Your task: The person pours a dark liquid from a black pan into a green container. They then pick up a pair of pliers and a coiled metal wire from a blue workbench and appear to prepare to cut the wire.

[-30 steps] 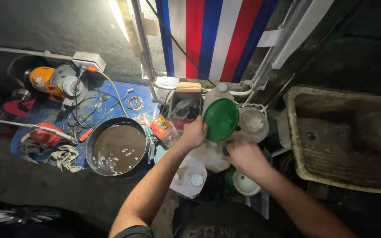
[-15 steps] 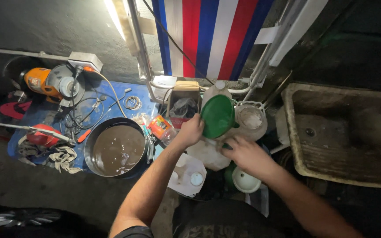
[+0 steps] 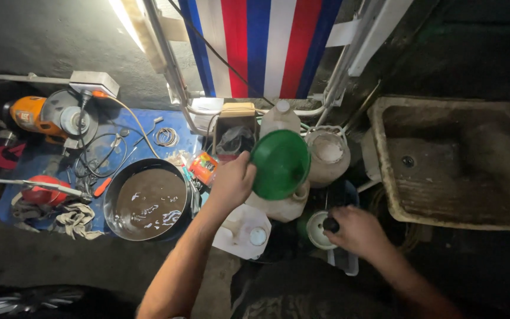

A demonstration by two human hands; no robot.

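My left hand [image 3: 232, 181] grips the rim of a green funnel [image 3: 281, 163], tilted over a pale plastic jug [image 3: 278, 206]. My right hand [image 3: 358, 231] is lower right, fingers closed on a small dark cap [image 3: 330, 224] at the mouth of a white and green container [image 3: 315, 230]. A white jerrycan [image 3: 244, 231] lies below my left hand. Behind the funnel stand a capped translucent jug [image 3: 278, 119] and a whitish bucket [image 3: 327, 153].
A dark round pan of brownish liquid [image 3: 148, 199] sits left on a blue mat [image 3: 107, 147] with wires, rags, a red tool and an orange grinder [image 3: 42, 116]. A grimy concrete sink [image 3: 453, 160] is on the right. A striped cloth [image 3: 267, 44] hangs behind.
My left hand has kept the green funnel over the jug, tilting it. My right hand has dropped from beside the funnel to the small cap on the lower container.
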